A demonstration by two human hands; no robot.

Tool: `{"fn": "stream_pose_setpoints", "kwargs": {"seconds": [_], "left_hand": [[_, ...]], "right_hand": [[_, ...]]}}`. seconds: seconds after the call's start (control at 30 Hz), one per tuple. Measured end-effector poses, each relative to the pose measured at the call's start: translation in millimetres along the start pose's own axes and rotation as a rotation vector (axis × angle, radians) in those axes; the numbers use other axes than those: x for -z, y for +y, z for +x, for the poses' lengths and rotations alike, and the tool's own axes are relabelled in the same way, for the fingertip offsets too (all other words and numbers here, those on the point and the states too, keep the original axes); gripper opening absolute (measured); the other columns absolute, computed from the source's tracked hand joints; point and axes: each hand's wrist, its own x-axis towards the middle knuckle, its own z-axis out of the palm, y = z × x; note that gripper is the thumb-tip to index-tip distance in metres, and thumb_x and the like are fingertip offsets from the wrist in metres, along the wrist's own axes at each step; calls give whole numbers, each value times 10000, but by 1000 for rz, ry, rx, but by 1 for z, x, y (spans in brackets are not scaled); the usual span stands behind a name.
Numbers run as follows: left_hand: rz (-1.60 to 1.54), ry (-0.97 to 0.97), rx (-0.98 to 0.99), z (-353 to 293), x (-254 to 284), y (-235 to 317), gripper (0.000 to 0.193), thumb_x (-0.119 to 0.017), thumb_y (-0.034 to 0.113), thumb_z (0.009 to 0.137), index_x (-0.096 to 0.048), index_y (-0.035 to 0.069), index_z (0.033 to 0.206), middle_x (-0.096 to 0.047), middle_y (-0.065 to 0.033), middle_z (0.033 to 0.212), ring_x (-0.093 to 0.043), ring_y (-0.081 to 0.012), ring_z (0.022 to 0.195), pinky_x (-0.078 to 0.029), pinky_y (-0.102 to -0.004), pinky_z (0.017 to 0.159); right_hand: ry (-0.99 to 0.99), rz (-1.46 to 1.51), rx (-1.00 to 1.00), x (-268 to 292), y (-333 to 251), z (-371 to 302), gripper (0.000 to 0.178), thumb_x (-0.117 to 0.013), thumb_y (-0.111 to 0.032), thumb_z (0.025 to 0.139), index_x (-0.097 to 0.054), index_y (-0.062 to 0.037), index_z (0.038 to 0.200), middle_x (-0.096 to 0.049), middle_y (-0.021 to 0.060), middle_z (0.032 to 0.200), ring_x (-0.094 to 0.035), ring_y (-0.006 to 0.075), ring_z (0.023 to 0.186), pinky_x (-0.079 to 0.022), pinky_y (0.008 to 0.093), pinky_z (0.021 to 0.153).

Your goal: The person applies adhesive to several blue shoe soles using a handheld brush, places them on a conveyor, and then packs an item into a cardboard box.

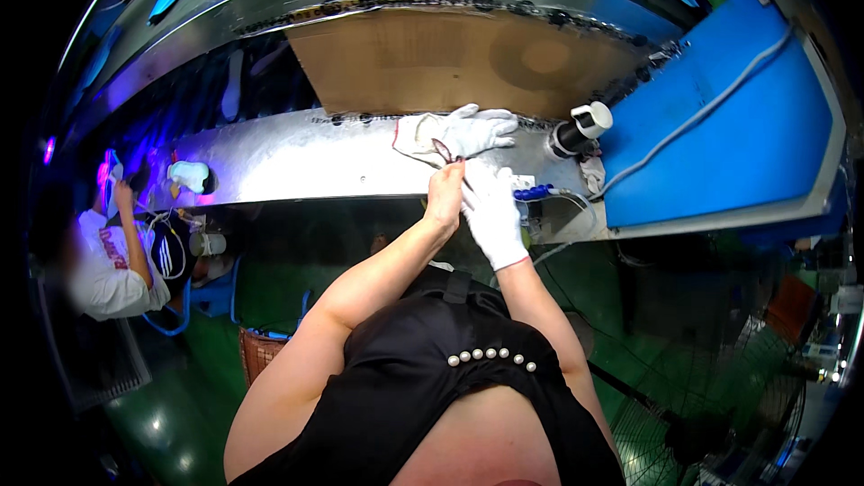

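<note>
My left hand point(446, 196) is bare and reaches over the front edge of the metal bench point(306, 157). Its fingers are pinched together against the fingers of my right hand point(494, 211); what lies between them is hidden. A white knit glove with a red-edged cuff covers my right hand, its fingers stretched out and partly apart. Just beyond both hands, a second white glove point(459, 133) lies flat on the bench, fingers pointing right. A dark reddish curved piece point(441, 151) shows at its near side, too small to make out.
Right of the gloves stand a black cylinder with a white top point(580, 129) and a blue coiled hose point(534, 193). A blue panel point(720, 126) with a grey cable bounds the right. Cardboard point(450, 63) leans behind. Another person point(121, 256) works at the far left, near a white shoe-like piece point(189, 175).
</note>
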Motion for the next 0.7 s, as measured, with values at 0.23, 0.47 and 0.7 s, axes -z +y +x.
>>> {"fn": "stream_pose_setpoints", "kwargs": {"seconds": [0.23,0.47,0.7], "left_hand": [[-73,270,202,21,10,-38,301,-453,212,996,-604,5,839,-611,-91,784,-600,-212,713,-499,-349,667],[-27,439,189,64,23,-52,312,-439,208,974,-603,-23,843,-611,-113,798,-590,-234,750,-480,-384,682],[-322,476,114,100,28,5,250,-366,162,950,-413,111,710,-372,-14,503,-331,-150,366,-252,-307,341]], "right_hand": [[139,16,31,10,28,-7,416,-419,-243,1025,-486,6,1352,-525,126,1358,-490,223,1267,-371,309,1075],[92,-152,80,-9,35,-18,371,-536,-257,988,-564,-26,1278,-599,67,1247,-549,157,1152,-408,287,1003],[-105,-166,-60,-10,24,-39,624,-375,-515,1005,-311,-127,1489,-326,31,1523,-309,214,1398,-216,402,1140]]}}
